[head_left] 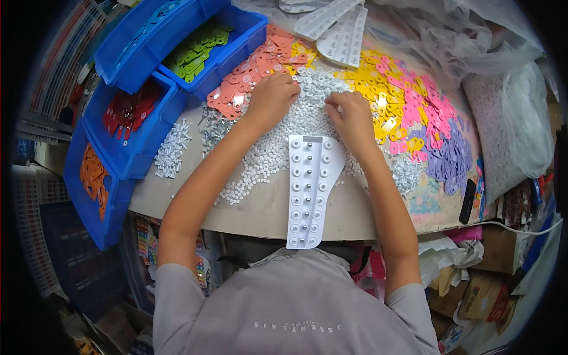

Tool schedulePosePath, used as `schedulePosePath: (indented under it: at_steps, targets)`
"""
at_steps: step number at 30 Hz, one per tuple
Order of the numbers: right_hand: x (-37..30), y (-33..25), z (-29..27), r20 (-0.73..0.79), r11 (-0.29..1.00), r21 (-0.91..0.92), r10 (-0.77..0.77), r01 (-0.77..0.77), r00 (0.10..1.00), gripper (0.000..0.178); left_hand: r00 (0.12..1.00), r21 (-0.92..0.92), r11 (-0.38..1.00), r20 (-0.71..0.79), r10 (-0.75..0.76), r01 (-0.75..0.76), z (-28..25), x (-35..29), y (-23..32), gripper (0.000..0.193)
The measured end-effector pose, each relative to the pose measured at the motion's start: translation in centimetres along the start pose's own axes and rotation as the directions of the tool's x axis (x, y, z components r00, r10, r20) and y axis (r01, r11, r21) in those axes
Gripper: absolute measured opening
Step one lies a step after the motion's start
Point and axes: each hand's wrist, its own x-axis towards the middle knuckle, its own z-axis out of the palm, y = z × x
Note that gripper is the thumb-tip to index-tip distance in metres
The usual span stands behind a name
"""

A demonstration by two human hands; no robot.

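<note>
Left hand point(272, 94) and right hand point(350, 115), fingers curled down and pinching into the heap of small white plastic washers point(278, 148). The white plastic peg tray point(309, 189), studded with metal pins, overhangs the tabletop's near edge point(248, 216); a forearm nudge could probably tip it off or scatter washers floorward.

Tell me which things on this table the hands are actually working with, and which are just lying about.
In use: left hand and right hand in the white washer pile; white peg board.

Lying about: blue bins, pink tags, purple tags, spare boards.
</note>
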Motion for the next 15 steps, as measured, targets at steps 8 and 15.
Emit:
schedulePosePath:
  at_steps: [8, 15]
  targets:
    - [0.5, 0.8, 2.0, -0.034, 0.993, -0.099, -0.067, 0.064, 0.997, 0.011, 1.0, 0.002, 1.0, 0.006, -0.024, 0.024, 0.0, 0.1, 0.9, 0.01]
    - [-3.5, -2.6, -2.9, -0.033, 0.957, 0.254, 0.154, -0.141, 0.988, 0.009, 0.958, -0.362, 0.888, 0.088, -0.271, 0.284, -6.5, -4.3, 6.4, 0.016]
